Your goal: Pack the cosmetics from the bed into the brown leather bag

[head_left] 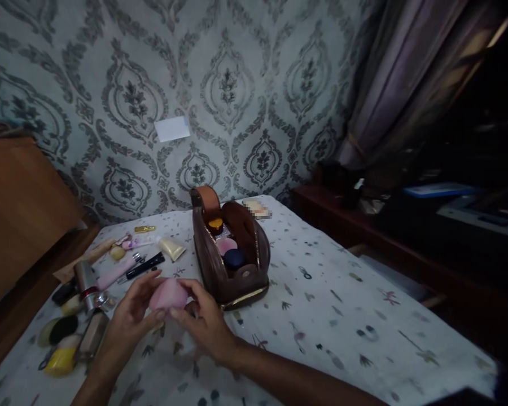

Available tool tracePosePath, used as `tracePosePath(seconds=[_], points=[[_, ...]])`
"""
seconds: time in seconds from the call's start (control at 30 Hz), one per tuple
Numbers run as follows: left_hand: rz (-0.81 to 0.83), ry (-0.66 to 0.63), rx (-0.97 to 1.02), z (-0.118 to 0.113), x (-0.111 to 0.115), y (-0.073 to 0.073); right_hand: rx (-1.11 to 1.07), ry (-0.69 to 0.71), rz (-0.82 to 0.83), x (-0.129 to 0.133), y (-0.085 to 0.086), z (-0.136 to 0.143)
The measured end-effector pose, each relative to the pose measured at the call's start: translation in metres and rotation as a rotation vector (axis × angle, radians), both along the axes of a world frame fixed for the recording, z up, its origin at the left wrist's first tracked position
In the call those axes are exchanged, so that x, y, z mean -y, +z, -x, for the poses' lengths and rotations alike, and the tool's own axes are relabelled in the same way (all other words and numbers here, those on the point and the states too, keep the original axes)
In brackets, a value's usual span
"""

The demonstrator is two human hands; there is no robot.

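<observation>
- Worktop: white patterned cloth over it, beneath everything listed below.
- Brown bag: open, upright, holding a dark blue round item and others.
- Left hand: fingers curled, grasping the pink object's left side.
- Right hand: grasping its right side.
- Silver-and-red container: left of the hands, among cosmetics.
- Pink object: between both hands, in front of the bag.
- Cream tube: lying left of the bag.

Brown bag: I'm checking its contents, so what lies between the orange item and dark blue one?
A pink item and something shiny, too unclear to name, as the head view shows.
</observation>
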State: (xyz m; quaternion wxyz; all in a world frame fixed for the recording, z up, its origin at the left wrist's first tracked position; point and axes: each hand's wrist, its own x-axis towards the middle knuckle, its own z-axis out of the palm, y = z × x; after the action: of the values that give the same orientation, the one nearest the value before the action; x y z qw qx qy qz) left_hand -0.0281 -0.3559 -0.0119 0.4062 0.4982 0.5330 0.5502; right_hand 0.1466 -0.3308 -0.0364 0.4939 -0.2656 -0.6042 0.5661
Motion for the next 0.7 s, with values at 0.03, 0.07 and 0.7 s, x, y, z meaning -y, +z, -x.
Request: tracePosePath(seconds=[0.03,0.07,0.7], points=[[-0.009,-0.006,0.003,-0.001,-0.001,0.000,0.002,-0.009,0.015,0.000,0.002,0.000],[-0.018,-0.011,0.006,-0.001,-0.002,0.000,0.010,-0.017,0.027,0.000,0.004,-0.001],[-0.210,0.100,0.163,-0.027,-0.009,0.010,0.161,-0.060,-0.228,-0.004,0.053,-0.034]])
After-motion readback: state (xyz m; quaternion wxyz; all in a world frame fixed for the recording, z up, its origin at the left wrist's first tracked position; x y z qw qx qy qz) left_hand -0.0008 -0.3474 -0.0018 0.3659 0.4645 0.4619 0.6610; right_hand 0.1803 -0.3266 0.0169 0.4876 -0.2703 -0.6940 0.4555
